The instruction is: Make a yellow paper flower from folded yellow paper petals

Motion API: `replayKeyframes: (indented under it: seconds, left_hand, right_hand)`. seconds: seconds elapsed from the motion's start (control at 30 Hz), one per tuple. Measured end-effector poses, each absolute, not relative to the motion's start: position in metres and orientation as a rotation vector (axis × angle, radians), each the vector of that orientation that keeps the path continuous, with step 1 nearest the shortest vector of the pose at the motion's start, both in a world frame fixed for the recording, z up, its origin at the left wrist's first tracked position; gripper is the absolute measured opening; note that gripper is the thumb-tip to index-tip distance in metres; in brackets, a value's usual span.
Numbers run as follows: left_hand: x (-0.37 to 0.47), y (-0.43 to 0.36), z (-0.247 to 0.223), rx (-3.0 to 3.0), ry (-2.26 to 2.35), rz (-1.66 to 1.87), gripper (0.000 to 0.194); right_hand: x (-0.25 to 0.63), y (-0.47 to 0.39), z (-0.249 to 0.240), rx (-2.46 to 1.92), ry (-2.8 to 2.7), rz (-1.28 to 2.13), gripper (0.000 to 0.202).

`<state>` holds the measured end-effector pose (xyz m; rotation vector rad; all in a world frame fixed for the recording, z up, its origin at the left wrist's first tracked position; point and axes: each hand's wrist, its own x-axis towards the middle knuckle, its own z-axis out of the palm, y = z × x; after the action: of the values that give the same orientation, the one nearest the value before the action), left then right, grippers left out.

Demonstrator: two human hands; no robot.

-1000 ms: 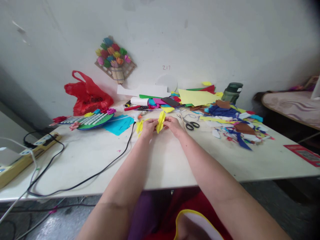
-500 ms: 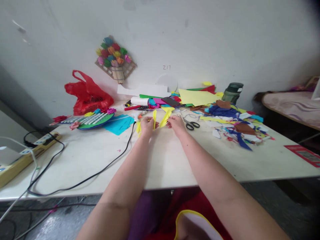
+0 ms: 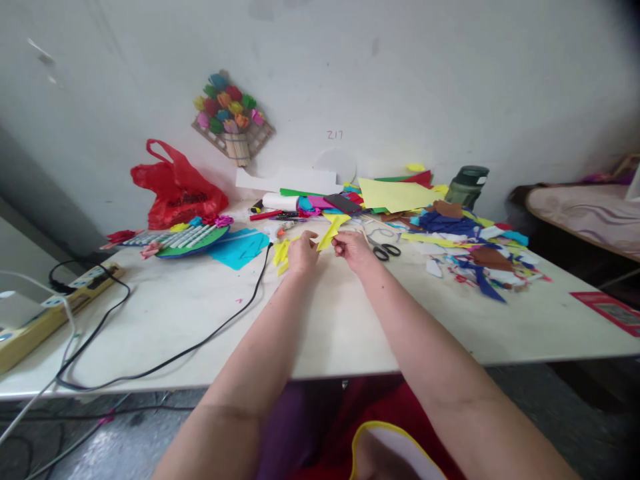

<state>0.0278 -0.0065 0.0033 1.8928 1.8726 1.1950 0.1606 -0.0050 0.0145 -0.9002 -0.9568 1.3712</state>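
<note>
My right hand (image 3: 351, 249) is closed, its fingertips pinching a yellow paper strip (image 3: 331, 229) that slants up and away. Just left of that strip is my left hand (image 3: 303, 255), fingers bent and slightly apart, with nothing visible between them. More yellow paper pieces (image 3: 283, 257) lie on the table beside and partly behind the left hand. Black-handled scissors (image 3: 387, 251) rest to the right of my right hand.
Coloured scraps (image 3: 480, 250) are heaped on the right, near a green bottle (image 3: 467, 187). A red plastic bag (image 3: 177, 190), a decorated round board (image 3: 193, 240) and blue paper (image 3: 240, 249) sit left. A black cable (image 3: 200, 343) crosses the white table (image 3: 345, 327) to a power strip (image 3: 65, 313).
My left hand has turned and moved slightly right, toward the strip in my right hand. The upright yellow strip at its fingers no longer shows. The right hand keeps its pinch.
</note>
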Motion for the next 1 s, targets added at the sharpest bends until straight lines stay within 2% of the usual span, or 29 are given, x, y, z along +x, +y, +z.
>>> replayKeyframes:
  seconds: [0.33,0.4,0.5,0.63,0.87,1.0]
  left_hand:
    - [0.029,-0.002,-0.002,1.741,1.667,1.362,0.032]
    - [0.03,0.0,-0.005,1.642,1.597,1.395,0.03]
    - [0.031,0.0,-0.006,1.592,1.533,1.438,0.027]
    - [0.034,-0.003,-0.004,1.648,1.49,1.436,0.022]
    - [0.033,-0.003,-0.003,1.607,1.446,1.283,0.027]
    - [0.024,-0.005,-0.004,1.487,1.16,1.104,0.022]
  right_hand:
    - [0.154,-0.012,0.019,-1.02,-0.94,1.349,0.005]
    - [0.154,-0.011,0.018,-1.07,-0.877,1.306,0.001]
    - [0.155,-0.008,0.018,-1.123,-0.793,1.257,0.008]
    - [0.156,-0.005,0.015,-1.106,-0.778,1.313,0.008]
    - [0.16,0.003,0.008,-1.032,-0.773,1.323,0.006]
    - [0.163,0.006,0.005,-0.995,-0.829,1.296,0.006]
